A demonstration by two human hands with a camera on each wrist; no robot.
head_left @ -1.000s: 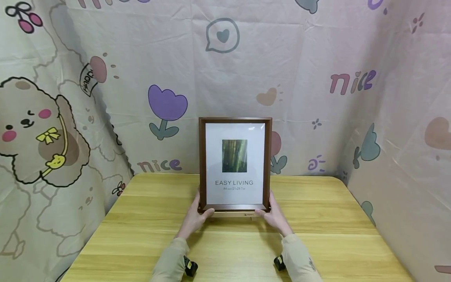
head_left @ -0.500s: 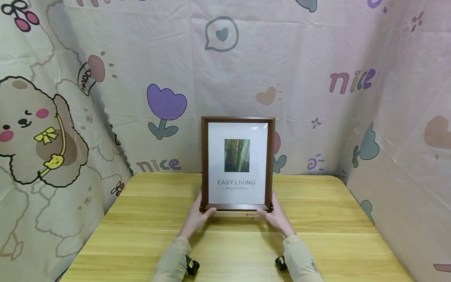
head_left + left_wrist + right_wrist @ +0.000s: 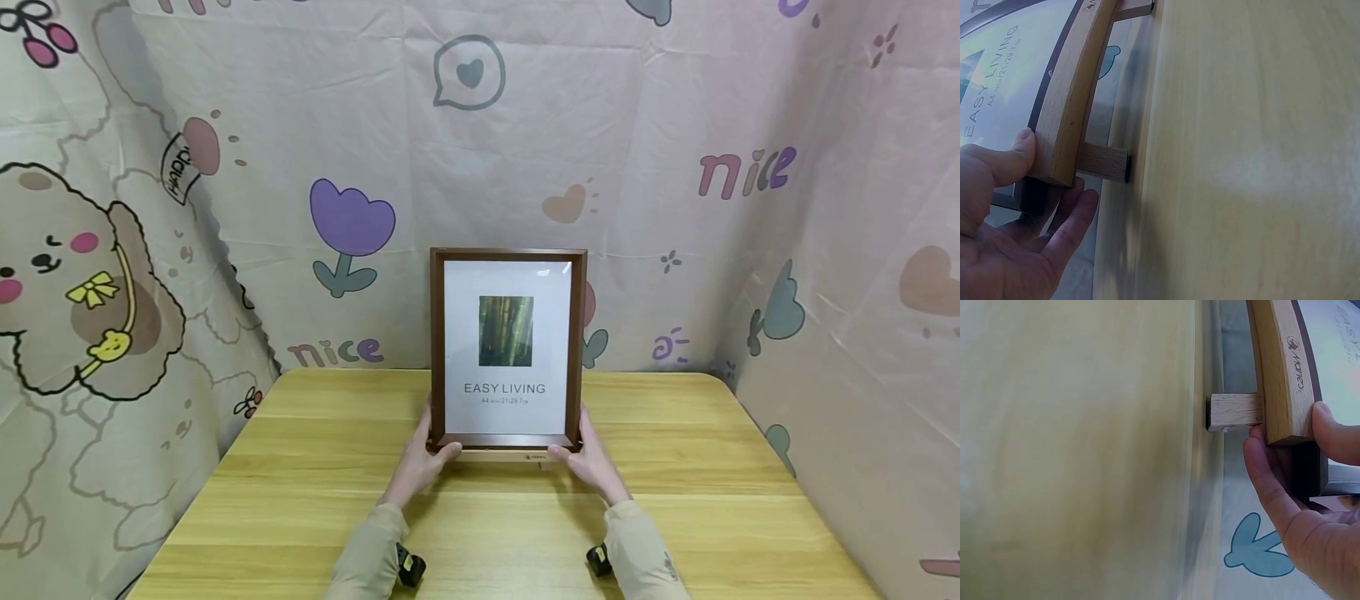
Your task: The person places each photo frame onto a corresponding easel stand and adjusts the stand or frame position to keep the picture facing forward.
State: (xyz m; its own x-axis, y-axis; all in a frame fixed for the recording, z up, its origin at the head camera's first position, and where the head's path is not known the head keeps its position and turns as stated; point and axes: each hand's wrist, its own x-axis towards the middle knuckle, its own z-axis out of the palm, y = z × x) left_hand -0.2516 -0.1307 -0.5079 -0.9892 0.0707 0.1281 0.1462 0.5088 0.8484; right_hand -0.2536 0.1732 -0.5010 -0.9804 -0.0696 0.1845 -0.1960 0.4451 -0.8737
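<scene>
A brown picture frame [image 3: 573, 333] stands upright on the pale wooden ledge of a tabletop easel [image 3: 498, 457]. Its white insert reads "EASY LIVING" beneath a small bamboo picture. My left hand [image 3: 420, 458] grips the lower left corner, thumb in front at the ledge and fingers curled behind. At the opposite lower corner my right hand [image 3: 588, 458] holds on the same way. The left wrist view has a squared easel foot [image 3: 1107, 161] just past my fingertips. In the right wrist view, another easel foot [image 3: 1235, 411] juts from below the ledge with printed letters.
Everything stands on a wood-grain table [image 3: 300, 533] with rounded far corners. A patterned cloth [image 3: 480, 167] hangs behind the table and along both sides. Each sleeve has a small black camera strapped at the wrist, such as the left camera [image 3: 410, 567].
The picture frame and both hands have shifted slightly to the right against the backdrop, mostly in the first half second. The grip looks the same throughout.
</scene>
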